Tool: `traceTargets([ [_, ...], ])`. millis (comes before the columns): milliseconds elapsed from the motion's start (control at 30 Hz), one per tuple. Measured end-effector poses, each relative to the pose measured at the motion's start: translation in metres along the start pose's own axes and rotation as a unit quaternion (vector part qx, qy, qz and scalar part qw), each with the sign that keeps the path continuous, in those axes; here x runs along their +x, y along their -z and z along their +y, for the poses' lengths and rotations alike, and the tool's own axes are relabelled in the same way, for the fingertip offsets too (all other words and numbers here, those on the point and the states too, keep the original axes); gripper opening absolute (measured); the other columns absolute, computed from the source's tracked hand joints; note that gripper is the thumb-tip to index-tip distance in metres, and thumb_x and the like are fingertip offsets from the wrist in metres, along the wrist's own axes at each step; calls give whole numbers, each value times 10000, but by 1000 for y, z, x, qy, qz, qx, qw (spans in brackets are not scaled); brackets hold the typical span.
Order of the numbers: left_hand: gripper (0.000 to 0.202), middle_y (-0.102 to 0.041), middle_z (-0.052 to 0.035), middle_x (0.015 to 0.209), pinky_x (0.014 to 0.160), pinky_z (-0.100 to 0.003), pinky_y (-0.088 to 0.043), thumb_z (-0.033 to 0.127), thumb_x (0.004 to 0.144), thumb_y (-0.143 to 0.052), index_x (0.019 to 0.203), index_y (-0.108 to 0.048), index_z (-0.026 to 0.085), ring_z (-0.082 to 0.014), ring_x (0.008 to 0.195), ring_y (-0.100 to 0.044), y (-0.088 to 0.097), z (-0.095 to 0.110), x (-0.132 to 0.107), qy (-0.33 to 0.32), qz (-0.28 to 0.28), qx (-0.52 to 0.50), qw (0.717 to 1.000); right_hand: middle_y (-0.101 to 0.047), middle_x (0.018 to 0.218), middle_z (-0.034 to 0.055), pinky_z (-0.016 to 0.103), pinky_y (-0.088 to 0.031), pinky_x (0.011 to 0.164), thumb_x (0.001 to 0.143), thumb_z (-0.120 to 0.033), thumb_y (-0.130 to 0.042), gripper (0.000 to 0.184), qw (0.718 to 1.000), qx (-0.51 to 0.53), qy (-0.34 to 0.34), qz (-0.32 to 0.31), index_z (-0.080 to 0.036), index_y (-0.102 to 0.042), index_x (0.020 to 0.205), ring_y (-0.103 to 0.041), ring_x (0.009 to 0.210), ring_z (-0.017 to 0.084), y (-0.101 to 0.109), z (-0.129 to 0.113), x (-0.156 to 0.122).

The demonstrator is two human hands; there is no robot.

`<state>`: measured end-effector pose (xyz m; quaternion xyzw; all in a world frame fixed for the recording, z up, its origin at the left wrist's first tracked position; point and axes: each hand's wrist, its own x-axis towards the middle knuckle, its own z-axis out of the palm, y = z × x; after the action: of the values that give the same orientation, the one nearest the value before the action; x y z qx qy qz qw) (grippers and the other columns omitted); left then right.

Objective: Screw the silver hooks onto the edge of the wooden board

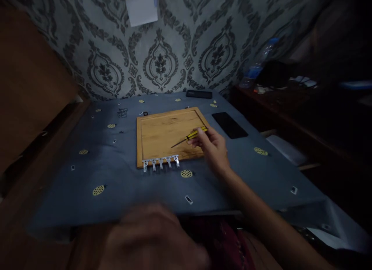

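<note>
Yellow screwdriver (190, 136) in hand (215, 148), bottle (255, 71) contents unclear

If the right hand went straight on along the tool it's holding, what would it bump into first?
Probably the wooden board: the screwdriver in the right hand slants down towards it. Whether the tip already touches is unclear from this one view.

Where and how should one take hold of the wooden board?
The board lies flat, so probably pinch its left edge, coming from the left: metal hooks line part of the near edge, and the right hand is at the right side.
</note>
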<state>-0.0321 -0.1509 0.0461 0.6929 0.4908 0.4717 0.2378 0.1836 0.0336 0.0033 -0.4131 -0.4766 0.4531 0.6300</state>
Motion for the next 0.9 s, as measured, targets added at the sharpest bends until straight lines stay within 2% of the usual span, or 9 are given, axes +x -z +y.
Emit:
traceTargets([
  [100, 251, -783, 6, 863, 732, -273, -591, 209, 901, -627, 1070, -763, 337, -174, 791, -740, 12, -25, 24, -42, -10, 27, 999, -670, 738, -9, 232, -535, 575, 708, -587, -802, 458, 998, 38, -53, -11, -191, -640, 873, -695, 620, 128, -4, 17, 18],
  [133, 219, -787, 5, 880, 739, -262, -590, 223, 908, -626, 1054, -764, 310, -171, 803, -746, 16, -38, 27, -27, 15, 51, 998, -668, 720, -8, 233, -539, 581, 694, -589, -807, 462, 997, 45, -61, -12, -188, -637, 852, -693, 614, 128, -5, 22, 23],
  [200, 201, -788, -20, 878, 755, -280, -592, 317, 910, -621, 1036, -759, 243, -189, 804, -754, 26, -71, 28, 42, 65, 83, 994, -665, 695, -6, 229, -541, 576, 682, -576, -812, 449, 995, 56, -76, -14, -187, -623, 801, -692, 606, 130, -6, 31, 32],
  [300, 372, -786, -69, 890, 757, -324, -589, 487, 847, -636, 1029, -735, 177, -235, 814, -757, 41, -122, 19, 146, 138, 108, 974, -662, 663, -16, 218, -542, 552, 664, -479, -849, 396, 993, 68, -99, -17, -194, -598, 777, -687, 579, 127, -5, 41, 42],
  [400, 488, -775, -81, 859, 785, -352, -581, 571, 791, -643, 1040, -706, 156, -249, 816, -746, 50, -152, 12, 204, 167, 103, 959, -662, 647, -30, 220, -557, 541, 666, -371, -861, 353, 990, 76, -116, -21, -202, -577, 791, -683, 546, 125, -1, 47, 48],
  [467, 522, -767, -80, 835, 765, -354, -581, 598, 774, -642, 1039, -686, 150, -241, 775, -736, 52, -158, 13, 221, 178, 82, 955, -670, 653, -30, 232, -578, 555, 688, -321, -844, 319, 989, 81, -123, -24, -205, -574, 814, -693, 549, 131, 1, 50, 50],
  [600, 515, -757, -70, 818, 736, -340, -568, 605, 763, -646, 1018, -691, 159, -231, 759, -719, 51, -154, 18, 223, 157, 97, 957, -686, 682, -27, 279, -626, 637, 743, -236, -772, 276, 988, 90, -128, -19, -215, -580, 941, -724, 591, 149, 5, 56, 51],
  [733, 510, -759, -70, 831, 749, -345, -560, 612, 763, -651, 1011, -698, 169, -237, 777, -716, 52, -154, 19, 225, 153, 113, 956, -715, 776, 0, 350, -649, 748, 749, -188, -727, 395, 989, 86, -117, -11, -221, -595, 1120, -752, 690, 181, 10, 60, 53],
  [900, 515, -756, -69, 827, 756, -337, -544, 611, 757, -662, 1014, -696, 166, -235, 783, -710, 53, -154, 17, 233, 158, 116, 953, -705, 932, 27, 372, -639, 803, 722, -212, -724, 326, 993, 77, -91, 5, -226, -637, 1037, -755, 787, 191, 16, 58, 56],
])
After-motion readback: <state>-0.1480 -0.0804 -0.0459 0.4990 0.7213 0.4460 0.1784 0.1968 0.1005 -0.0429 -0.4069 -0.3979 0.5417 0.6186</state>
